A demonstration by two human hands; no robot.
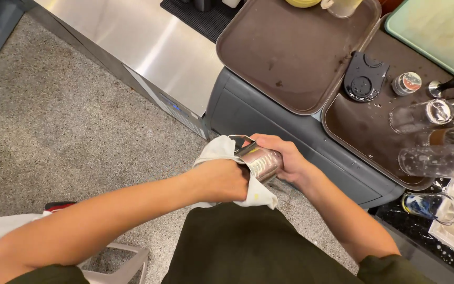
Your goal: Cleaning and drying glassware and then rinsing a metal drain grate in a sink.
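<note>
Meanwhile the right hand [285, 158] grips a steel jug [261, 162] held off the grey cabinet's [269, 113] edge, over open floor [53, 126], while the left hand [222, 181], fingers hidden, presses a white cloth [216, 150] against it.

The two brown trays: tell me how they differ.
The left brown tray is nearly bare, with only items at its far edge; the right brown tray carries a black lid, a small tin and glasses. The left one looks dry with faint marks; the right shows droplets. Both are brown, rounded-cornered and rimmed.
</note>
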